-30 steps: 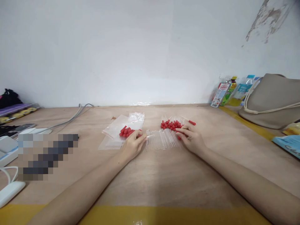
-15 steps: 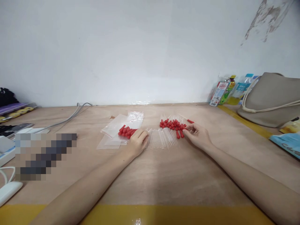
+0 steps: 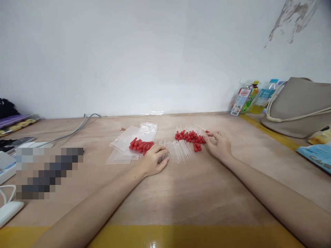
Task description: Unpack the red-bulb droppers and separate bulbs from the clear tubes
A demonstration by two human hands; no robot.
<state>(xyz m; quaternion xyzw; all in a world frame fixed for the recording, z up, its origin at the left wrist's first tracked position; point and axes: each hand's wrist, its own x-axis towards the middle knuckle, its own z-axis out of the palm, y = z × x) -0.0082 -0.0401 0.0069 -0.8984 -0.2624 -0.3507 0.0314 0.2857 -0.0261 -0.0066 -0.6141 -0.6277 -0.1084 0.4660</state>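
Observation:
My left hand (image 3: 154, 161) is open at the left end of a row of thin clear tubes (image 3: 181, 151), its thumb and fingers apart over them. Just beyond its knuckles lies a pile of red rubber bulbs (image 3: 139, 146), partly on clear plastic bags (image 3: 121, 139). To the right, my right hand (image 3: 219, 144) is closed in a pinch at the edge of a heap of red-bulbed droppers (image 3: 190, 136). A red bulb shows at its fingertips; the rest of it is hidden. Two loose red bulbs (image 3: 197, 147) lie in front of that heap.
A pixelated patch (image 3: 51, 170), grey cables (image 3: 77, 127) and white devices (image 3: 10, 212) occupy the left side. At the back right stand drink containers (image 3: 241, 100) and a grey-beige bag (image 3: 300, 106), with a blue packet (image 3: 315, 156) nearer. Yellow tape (image 3: 155, 236) edges the wooden table.
My left hand's fingers have spread apart, and it has shifted slightly right. My right hand has moved slightly up, now covering part of the dropper at the heap's right end.

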